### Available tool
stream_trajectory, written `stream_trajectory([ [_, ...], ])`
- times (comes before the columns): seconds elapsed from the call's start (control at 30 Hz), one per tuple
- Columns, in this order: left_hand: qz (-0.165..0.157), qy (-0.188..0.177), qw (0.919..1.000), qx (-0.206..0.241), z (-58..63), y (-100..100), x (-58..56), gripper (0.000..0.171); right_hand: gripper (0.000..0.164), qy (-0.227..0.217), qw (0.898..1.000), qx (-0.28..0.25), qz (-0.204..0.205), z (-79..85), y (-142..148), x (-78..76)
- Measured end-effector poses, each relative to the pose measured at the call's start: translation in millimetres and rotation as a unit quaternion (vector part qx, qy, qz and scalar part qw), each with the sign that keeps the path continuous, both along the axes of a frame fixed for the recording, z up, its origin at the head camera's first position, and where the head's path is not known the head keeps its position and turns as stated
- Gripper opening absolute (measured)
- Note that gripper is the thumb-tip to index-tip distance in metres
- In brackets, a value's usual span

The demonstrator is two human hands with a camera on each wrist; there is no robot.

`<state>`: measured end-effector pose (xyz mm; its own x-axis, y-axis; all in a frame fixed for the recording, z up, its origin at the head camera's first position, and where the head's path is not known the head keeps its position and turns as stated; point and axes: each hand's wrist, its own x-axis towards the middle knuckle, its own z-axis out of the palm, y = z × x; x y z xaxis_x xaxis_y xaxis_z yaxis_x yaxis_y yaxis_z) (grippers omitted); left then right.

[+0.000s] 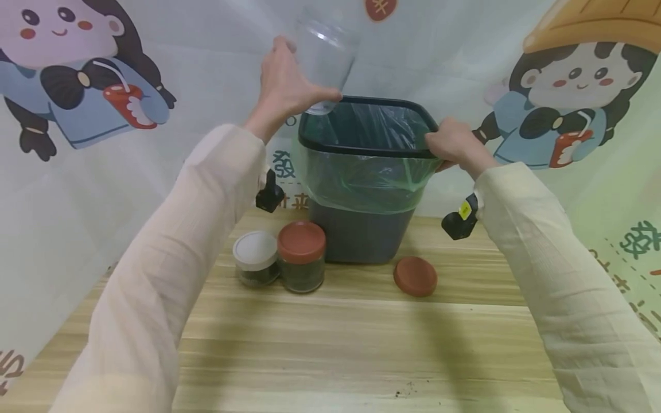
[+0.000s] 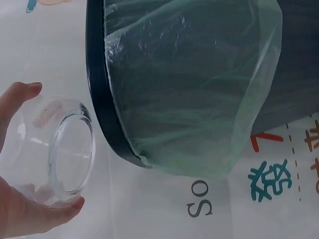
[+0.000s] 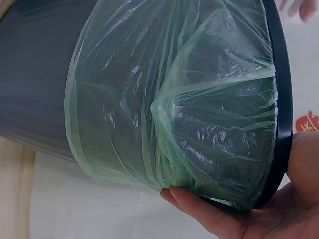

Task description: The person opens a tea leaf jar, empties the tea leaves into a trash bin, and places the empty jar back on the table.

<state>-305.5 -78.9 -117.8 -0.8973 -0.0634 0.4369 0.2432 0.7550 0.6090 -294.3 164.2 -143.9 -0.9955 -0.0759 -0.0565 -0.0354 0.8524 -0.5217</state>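
Observation:
My left hand (image 1: 289,83) grips a clear glass jar (image 1: 326,60), held up beside the left rim of a dark trash can (image 1: 356,235). The jar looks empty and has no lid; in the left wrist view its round base (image 2: 72,157) faces the camera. A black rim (image 1: 369,152) holds down a translucent green bag (image 1: 366,180) that lines the can and hangs over its outside. At the can's right corner, my right hand (image 1: 454,142) holds the rim; the right wrist view shows its fingers (image 3: 199,209) under the edge, against the bag.
Left of the can's base stand a jar with a white lid (image 1: 255,250) and a jar with a reddish-brown lid (image 1: 302,242). A loose reddish-brown lid (image 1: 415,276) lies to the right on the wooden table (image 1: 330,344). Dark crumbs (image 1: 405,391) lie near the front. A printed cloth (image 1: 217,74) hangs behind.

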Motion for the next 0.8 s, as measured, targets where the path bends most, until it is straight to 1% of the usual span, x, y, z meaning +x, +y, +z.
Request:
stream_trajectory([
  [0.17, -0.022, 0.011, 0.9969, 0.075, -4.8, -1.1, 4.4, 0.096, 0.022, 0.002, 1.0, -0.017, -0.003, -0.8, 1.4, 1.1],
  [0.3, -0.047, 0.043, 0.991, 0.118, -10.9, -3.4, 10.0, 0.096, 0.02, 0.008, 1.0, -0.027, -0.004, -1.9, 3.1, 1.3],
  [0.37, -0.065, 0.058, 0.9868, 0.137, -14.4, -5.4, 14.1, 0.094, 0.024, 0.011, 0.999, -0.038, -0.004, -3.0, 4.1, 1.3],
  [0.4, -0.074, 0.065, 0.9845, 0.145, -16.4, -6.5, 16.3, 0.094, 0.024, 0.012, 0.999, -0.043, -0.006, -3.9, 4.5, 1.0],
  [0.5, -0.109, 0.078, 0.9735, 0.185, -21.2, -9.4, 23.6, 0.092, 0.036, 0.013, 0.998, -0.059, -0.008, -5.9, 5.3, 0.9],
  [0.57, -0.131, 0.082, 0.9654, 0.21, -24.0, -11.2, 28.6, 0.091, 0.039, 0.014, 0.998, -0.061, -0.011, -6.8, 5.6, 0.4],
  [0.63, -0.152, 0.086, 0.9569, 0.232, -27.0, -12.9, 33.6, 0.09, 0.036, 0.016, 0.998, -0.063, -0.013, -7.5, 5.7, -0.3],
  [0.7, -0.169, 0.087, 0.9511, 0.243, -30.6, -15.2, 39.4, 0.087, 0.03, 0.017, 0.998, -0.064, -0.015, -7.8, 5.8, -0.8],
  [0.77, -0.187, 0.082, 0.9449, 0.256, -34.8, -17.9, 46.3, 0.085, 0.023, 0.019, 0.997, -0.067, -0.018, -7.9, 5.6, -0.9],
  [0.8, -0.2, 0.08, 0.9402, 0.264, -37.4, -19.2, 50.0, 0.084, 0.02, 0.02, 0.997, -0.069, -0.019, -7.9, 5.6, -0.9],
])
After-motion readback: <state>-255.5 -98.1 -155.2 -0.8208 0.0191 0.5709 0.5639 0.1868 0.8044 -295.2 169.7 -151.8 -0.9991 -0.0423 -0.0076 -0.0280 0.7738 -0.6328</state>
